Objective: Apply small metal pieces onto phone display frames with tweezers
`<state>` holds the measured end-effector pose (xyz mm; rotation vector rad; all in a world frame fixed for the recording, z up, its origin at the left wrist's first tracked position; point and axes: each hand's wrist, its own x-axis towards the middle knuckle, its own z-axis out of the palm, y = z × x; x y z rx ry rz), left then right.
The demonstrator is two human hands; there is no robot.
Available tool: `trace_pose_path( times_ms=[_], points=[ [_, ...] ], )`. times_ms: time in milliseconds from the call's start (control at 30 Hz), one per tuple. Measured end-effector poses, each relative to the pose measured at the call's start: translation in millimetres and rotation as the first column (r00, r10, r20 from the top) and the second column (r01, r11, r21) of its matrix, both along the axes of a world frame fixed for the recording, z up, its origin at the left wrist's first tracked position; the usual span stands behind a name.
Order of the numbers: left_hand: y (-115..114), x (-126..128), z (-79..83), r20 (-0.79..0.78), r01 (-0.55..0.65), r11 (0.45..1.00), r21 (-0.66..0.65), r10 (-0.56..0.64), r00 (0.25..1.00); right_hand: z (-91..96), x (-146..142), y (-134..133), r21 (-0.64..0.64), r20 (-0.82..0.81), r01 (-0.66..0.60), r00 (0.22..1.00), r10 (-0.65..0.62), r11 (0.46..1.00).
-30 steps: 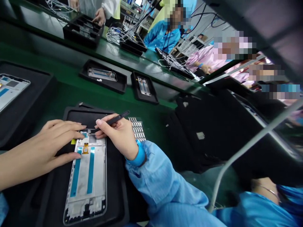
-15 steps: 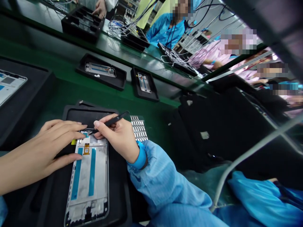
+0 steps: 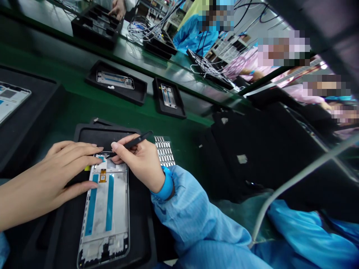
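A silver phone frame (image 3: 120, 203) with two blue strips and an orange flex connector lies in a black tray (image 3: 141, 231). My left hand (image 3: 66, 168) rests along its upper left side, fingers stretched out, fingertips near the top edge and thumb by a blue strip. Black tweezers (image 3: 137, 140) are pinched in my right hand (image 3: 141, 164), their tips pointing down at the top part of the frame. What the tips touch is too small to make out. Right of that hand lies a sheet of small metallic pieces (image 3: 165, 151).
Two black trays with phone frames (image 3: 114, 80) (image 3: 168, 96) stand at the back. Another phone frame (image 3: 12, 99) sits on a black tray at left. Black stacked trays (image 3: 246, 149) and a grey cable (image 3: 294, 175) occupy the right. Co-workers are across the bench.
The view shifts slightly, so the back trays appear a little further left and higher. Both hands and the tweezers hold nearly the same position on the phone frame.
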<state>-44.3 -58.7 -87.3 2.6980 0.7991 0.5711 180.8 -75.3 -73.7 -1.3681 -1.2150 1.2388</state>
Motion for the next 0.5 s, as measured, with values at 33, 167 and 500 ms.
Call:
trace_pose_path(
  times_ms=[33,167,500],
  points=[
    [0,0,0.2,-0.007,0.003,1.000,0.004,-0.003,1.000,0.0,0,0,0.004,0.009,-0.004,1.000,0.004,1.000],
    [1,1,2.8,-0.016,0.015,1.000,0.019,-0.014,1.000,-0.8,1,0,0.022,0.050,-0.029,0.998,0.028,0.999],
    [-1,8,10.3,-0.051,0.024,0.998,0.058,-0.022,0.998,4.7,7,11,0.079,0.182,-0.179,0.970,0.163,0.981]
  ],
)
